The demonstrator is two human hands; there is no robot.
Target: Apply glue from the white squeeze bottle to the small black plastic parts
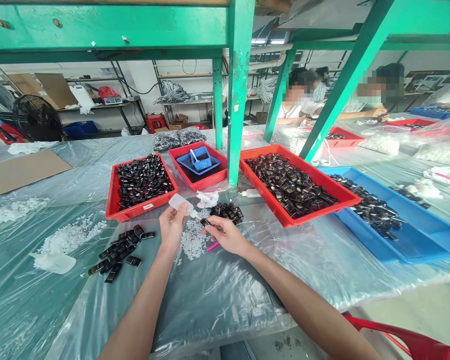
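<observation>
My left hand (173,225) is closed around a translucent squeeze bottle (181,205), tilted so that its thin nozzle points down to the right. The nozzle tip meets, or nearly meets, a small black plastic part (205,222) pinched in the fingers of my right hand (227,234). Under both hands lies a spread of small white pieces (193,240). A pink tool (212,246) rests partly hidden below my right hand. Just beyond it sits a pile of black parts (228,212), and another loose group of black parts (116,252) lies to the left.
Red trays of black parts (142,216) (285,220) stand behind, with a red tray holding blue bins (198,162) between them. A blue tray (427,245) lies right. A green post (239,100) rises in the middle. Co-workers (296,107) sit across the table. White pieces (65,237) lie left.
</observation>
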